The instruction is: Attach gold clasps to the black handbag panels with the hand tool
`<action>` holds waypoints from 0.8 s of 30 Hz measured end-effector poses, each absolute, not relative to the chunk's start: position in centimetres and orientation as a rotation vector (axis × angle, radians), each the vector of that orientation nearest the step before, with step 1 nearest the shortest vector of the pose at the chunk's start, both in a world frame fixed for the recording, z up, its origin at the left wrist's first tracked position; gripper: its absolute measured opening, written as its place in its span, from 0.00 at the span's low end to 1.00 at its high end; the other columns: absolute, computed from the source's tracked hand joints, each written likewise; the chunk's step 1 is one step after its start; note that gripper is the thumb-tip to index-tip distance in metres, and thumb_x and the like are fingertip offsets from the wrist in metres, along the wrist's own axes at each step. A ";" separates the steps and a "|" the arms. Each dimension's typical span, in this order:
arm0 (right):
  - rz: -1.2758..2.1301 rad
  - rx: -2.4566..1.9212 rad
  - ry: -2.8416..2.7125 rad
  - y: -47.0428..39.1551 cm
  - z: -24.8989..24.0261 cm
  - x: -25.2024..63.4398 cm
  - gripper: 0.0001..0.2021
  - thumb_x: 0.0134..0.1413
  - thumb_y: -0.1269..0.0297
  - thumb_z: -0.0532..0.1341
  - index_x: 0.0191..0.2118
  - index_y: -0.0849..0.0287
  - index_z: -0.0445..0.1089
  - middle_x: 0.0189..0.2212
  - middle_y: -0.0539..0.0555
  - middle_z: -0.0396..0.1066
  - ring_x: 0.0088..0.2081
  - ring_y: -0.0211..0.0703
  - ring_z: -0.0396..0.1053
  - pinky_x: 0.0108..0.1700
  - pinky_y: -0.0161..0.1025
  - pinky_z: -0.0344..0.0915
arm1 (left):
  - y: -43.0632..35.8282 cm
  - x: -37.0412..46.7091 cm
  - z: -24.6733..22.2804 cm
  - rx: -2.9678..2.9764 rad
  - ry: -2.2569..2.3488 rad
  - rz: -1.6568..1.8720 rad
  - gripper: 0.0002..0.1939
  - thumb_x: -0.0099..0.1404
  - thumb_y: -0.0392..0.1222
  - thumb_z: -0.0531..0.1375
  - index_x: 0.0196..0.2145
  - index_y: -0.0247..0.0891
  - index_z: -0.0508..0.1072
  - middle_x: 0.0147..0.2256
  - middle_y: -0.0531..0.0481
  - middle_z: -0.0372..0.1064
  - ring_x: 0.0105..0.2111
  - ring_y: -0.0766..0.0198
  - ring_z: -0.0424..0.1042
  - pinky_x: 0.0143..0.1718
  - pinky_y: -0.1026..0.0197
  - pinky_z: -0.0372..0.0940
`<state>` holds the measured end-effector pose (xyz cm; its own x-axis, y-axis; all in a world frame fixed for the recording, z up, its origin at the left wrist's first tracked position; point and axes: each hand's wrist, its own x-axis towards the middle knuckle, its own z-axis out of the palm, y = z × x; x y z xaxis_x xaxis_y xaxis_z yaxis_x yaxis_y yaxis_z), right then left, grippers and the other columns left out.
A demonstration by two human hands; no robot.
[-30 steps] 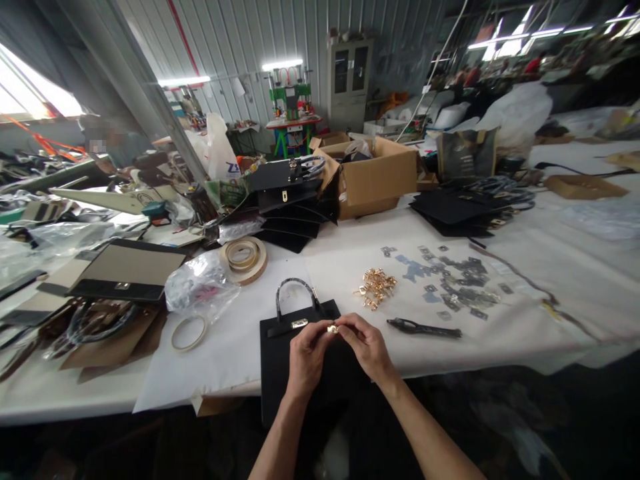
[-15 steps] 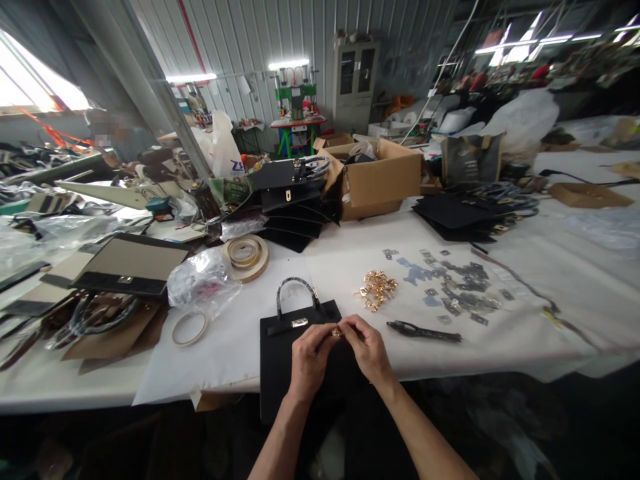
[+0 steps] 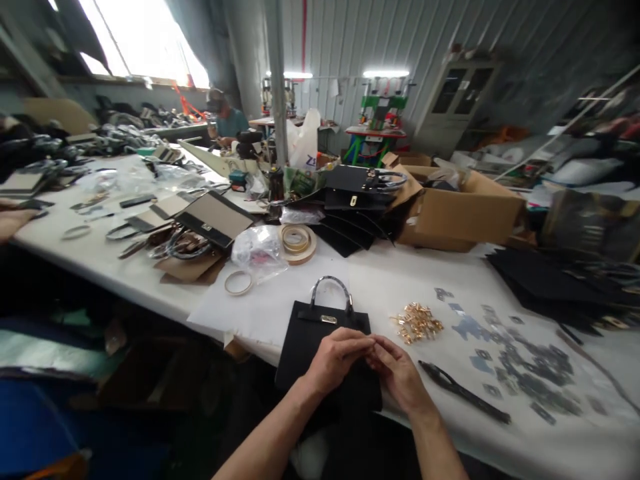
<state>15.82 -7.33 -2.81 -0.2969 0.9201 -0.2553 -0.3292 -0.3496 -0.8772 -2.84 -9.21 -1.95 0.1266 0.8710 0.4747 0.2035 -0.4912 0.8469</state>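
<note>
One black handbag [image 3: 307,347] in front
One heap of small gold metal fittings [image 3: 418,323], one long black hand tool [image 3: 475,398].

Left of fingers [image 3: 356,343]: tape ring [image 3: 239,272] flat on table [image 3: 370,267]. Left and beyond: clear bag [image 3: 260,250], tape rolls [image 3: 301,257] just beside it. Beyond, to right: open carton [image 3: 465,213]. Far beyond: green machine [image 3: 383,103]; to its right, cabinet [image 3: 454,113]. Far beyond, left: post [image 3: 278,87], co-worker [image 3: 233,121], bright window [image 3: 145,40].

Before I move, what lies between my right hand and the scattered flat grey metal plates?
The head view shows one long, slim black tool lying there, between your right hand and those grey plates.
</note>
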 end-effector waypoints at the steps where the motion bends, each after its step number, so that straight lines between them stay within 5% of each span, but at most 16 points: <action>1: 1.815 -1.001 -0.904 -7.3 -2.9 16.0 0.19 0.52 0.55 0.75 0.48 0.55 0.80 0.39 0.54 0.79 0.34 0.39 0.74 0.38 0.34 0.73 | -9.5 -2.9 -1.9 1.818 1.044 1.394 0.13 0.74 0.44 0.61 0.52 0.43 0.81 0.48 0.44 0.78 0.46 0.60 0.79 0.49 0.60 0.75; 7: 1.801 -0.959 -0.956 -7.4 -3.1 16.0 0.26 0.51 0.59 0.76 0.56 0.51 0.76 0.43 0.53 0.78 0.40 0.41 0.76 0.45 0.36 0.75 | -10.5 -6.4 0.5 2.024 1.251 1.244 0.27 0.72 0.36 0.60 0.67 0.46 0.66 0.59 0.44 0.70 0.59 0.56 0.71 0.61 0.53 0.69; 14: 1.450 -1.091 -1.247 -6.8 -1.9 13.0 0.17 0.51 0.55 0.75 0.45 0.53 0.76 0.41 0.53 0.80 0.44 0.46 0.78 0.50 0.42 0.76 | -8.4 -12.4 -0.3 1.820 2.005 0.988 0.23 0.56 0.40 0.74 0.50 0.42 0.79 0.61 0.39 0.66 0.62 0.38 0.61 0.64 0.35 0.60; 19: 1.236 -1.128 -1.329 -4.6 -1.5 9.3 0.19 0.48 0.51 0.75 0.41 0.55 0.77 0.40 0.55 0.81 0.41 0.49 0.78 0.48 0.44 0.76 | -8.1 -12.3 -1.4 1.705 1.960 1.079 0.15 0.56 0.41 0.74 0.37 0.39 0.74 0.57 0.38 0.68 0.60 0.43 0.63 0.61 0.41 0.62; 24: 1.131 -1.203 -1.396 -3.8 -2.9 8.9 0.17 0.52 0.48 0.72 0.41 0.56 0.80 0.36 0.53 0.80 0.37 0.46 0.77 0.44 0.42 0.75 | -8.1 -11.7 -1.2 1.247 1.767 1.467 0.08 0.64 0.39 0.68 0.38 0.40 0.71 0.56 0.40 0.71 0.59 0.49 0.67 0.64 0.46 0.58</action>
